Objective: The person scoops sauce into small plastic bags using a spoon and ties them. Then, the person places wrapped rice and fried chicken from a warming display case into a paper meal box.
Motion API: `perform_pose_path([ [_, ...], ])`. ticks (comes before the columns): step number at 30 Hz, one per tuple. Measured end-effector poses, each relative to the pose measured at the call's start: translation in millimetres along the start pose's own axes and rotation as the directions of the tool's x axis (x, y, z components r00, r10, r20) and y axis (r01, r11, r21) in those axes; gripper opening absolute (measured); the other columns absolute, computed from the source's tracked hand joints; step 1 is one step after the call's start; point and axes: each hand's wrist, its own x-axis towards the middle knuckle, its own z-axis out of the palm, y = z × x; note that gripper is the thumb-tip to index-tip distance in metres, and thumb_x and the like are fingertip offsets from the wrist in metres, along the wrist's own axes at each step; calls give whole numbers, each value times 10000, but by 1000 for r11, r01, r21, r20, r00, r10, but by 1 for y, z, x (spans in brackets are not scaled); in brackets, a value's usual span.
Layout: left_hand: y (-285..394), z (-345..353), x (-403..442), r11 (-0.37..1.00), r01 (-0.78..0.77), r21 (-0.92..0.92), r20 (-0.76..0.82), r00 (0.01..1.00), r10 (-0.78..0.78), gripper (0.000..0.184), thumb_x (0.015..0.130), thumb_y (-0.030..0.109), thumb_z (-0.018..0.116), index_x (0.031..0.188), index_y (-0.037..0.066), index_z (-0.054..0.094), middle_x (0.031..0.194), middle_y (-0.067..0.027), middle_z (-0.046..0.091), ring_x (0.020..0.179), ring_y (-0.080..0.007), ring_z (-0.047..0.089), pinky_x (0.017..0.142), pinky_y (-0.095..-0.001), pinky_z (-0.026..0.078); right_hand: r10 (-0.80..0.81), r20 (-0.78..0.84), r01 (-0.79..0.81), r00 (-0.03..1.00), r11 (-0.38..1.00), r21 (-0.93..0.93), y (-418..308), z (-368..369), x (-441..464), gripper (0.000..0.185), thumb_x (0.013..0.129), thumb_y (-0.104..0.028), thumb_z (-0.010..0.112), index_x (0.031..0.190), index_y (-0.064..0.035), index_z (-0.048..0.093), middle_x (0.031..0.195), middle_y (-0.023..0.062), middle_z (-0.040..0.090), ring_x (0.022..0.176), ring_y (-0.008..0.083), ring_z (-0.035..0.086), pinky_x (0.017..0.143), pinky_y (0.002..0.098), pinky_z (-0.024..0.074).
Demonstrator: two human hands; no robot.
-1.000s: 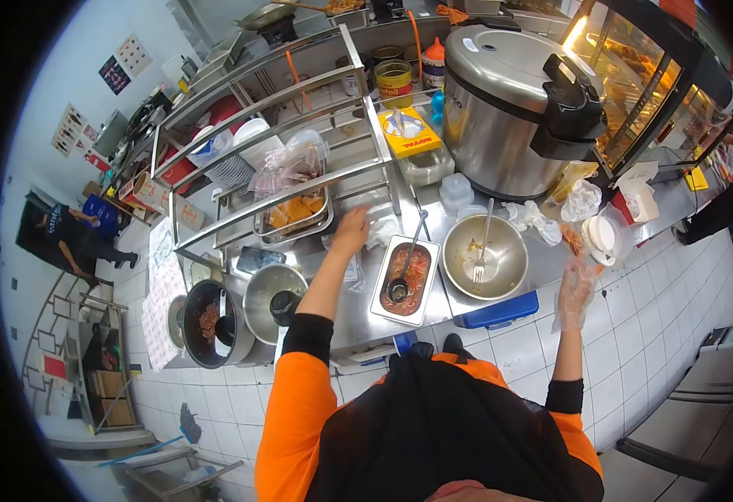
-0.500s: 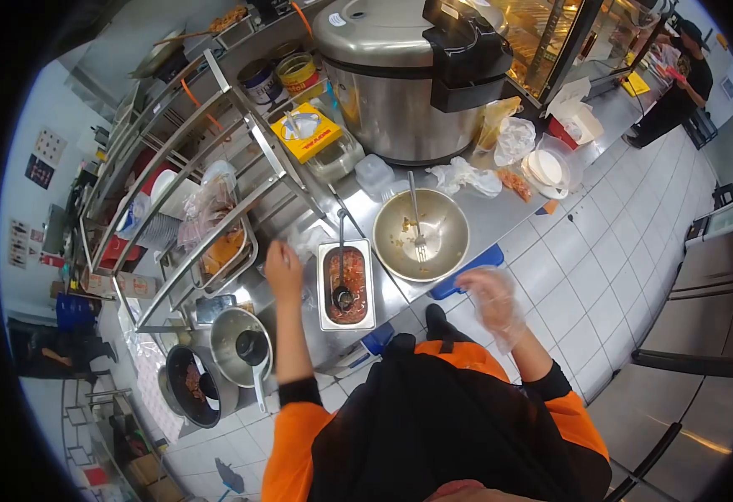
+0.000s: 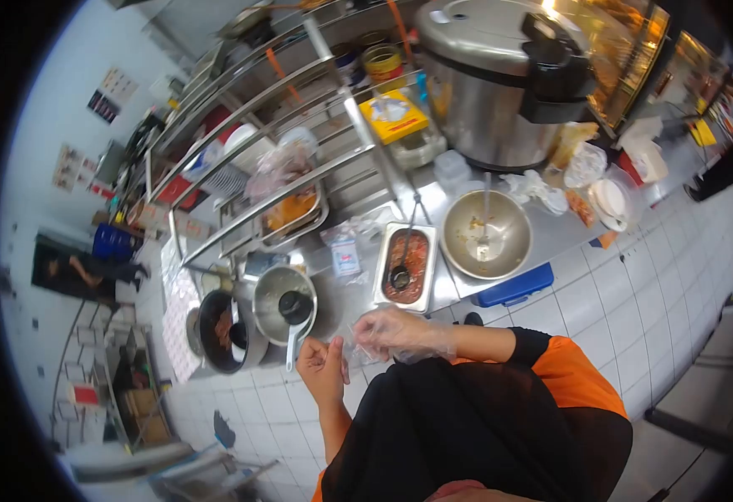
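Note:
Close in front of my body, both hands are near each other with thin clear plastic [image 3: 365, 350] between them. My left hand [image 3: 324, 370] is bare, its fingers curled against the edge of the plastic. In a loose clear glove, my right hand [image 3: 390, 332] pinches the plastic from the other side. Beyond them on the steel counter stands a rectangular tray [image 3: 405, 266] of chopped red food with a black ladle in it. A steel bowl [image 3: 485, 236] with a fork is to its right, and a steel pan [image 3: 285, 303] to its left.
A dark pot [image 3: 226, 332] stands at the left. A metal rack [image 3: 358, 113] rises behind the counter, beside a large cooker [image 3: 496, 105]. A blue lid [image 3: 514, 286] juts out below the counter edge. Another person [image 3: 90, 272] is far left, another [image 3: 726, 171] far right.
My right hand has come in from the right to meet my left hand, which has moved back from the counter toward my body. Clear plastic now shows between them. The view has shifted.

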Motion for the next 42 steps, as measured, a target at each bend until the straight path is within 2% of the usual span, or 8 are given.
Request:
perform_pose_path([
  [6,-7,-24,-14,999,27,20,-150,988,-23,338,864,40,692,722,89,390,581,-8,494,402,-59,424,362,-216,298,131,127,-141,983,988,70,11,14,13,202,929,-207,630,924,-4,633,793,49,639,712,101,598,638,254,517],
  [10,-8,-25,-5,839,-123,531,-255,920,297,254,785,97,770,911,31,559,737,-27,579,647,-126,568,521,-254,392,97,116,-119,988,973,199,12,17,15,199,918,-244,654,908,-47,631,758,13,607,683,81,571,613,241,484],
  [13,-7,-33,-7,563,-353,747,6,851,525,215,780,106,762,913,29,613,777,-43,616,694,-163,598,565,-268,434,166,-9,-166,986,985,40,7,30,12,259,917,-289,656,896,-31,636,735,12,603,678,71,573,588,238,463],
  [14,-10,-34,-16,790,-188,584,-26,968,249,176,801,128,757,868,5,652,803,-59,667,723,-146,634,622,-249,474,96,-44,-101,994,987,-126,4,33,10,269,920,-300,641,906,-31,637,742,52,614,689,132,595,611,276,476],
  [17,-13,-25,-24,924,237,299,-11,969,-245,176,844,117,726,889,-42,668,793,-77,681,714,-120,638,655,-231,503,-110,-69,60,992,861,-504,7,38,6,297,929,-318,609,916,-23,638,750,132,636,698,248,630,646,355,493],
  [22,-27,-24,-28,945,212,248,38,973,-228,178,858,86,709,954,-61,679,802,-86,692,735,-128,661,681,-246,544,-345,-95,180,934,683,-708,41,37,4,291,945,-296,576,894,-16,640,778,172,642,701,340,609,662,406,478],
  [31,-45,-18,-26,971,233,-57,116,967,-225,200,837,33,709,1003,-74,674,920,-134,702,823,-184,684,774,-302,571,-423,-123,219,898,672,-707,34,37,-7,326,971,-301,521,1037,-19,672,946,218,655,884,352,629,756,419,498],
  [42,-57,-18,-23,951,292,-99,187,944,-271,216,857,70,690,1031,-58,683,972,-113,696,864,-174,668,796,-291,545,-480,-144,163,865,542,-825,42,32,-8,175,897,-181,586,939,-16,624,809,210,623,753,389,608,669,467,489],
])
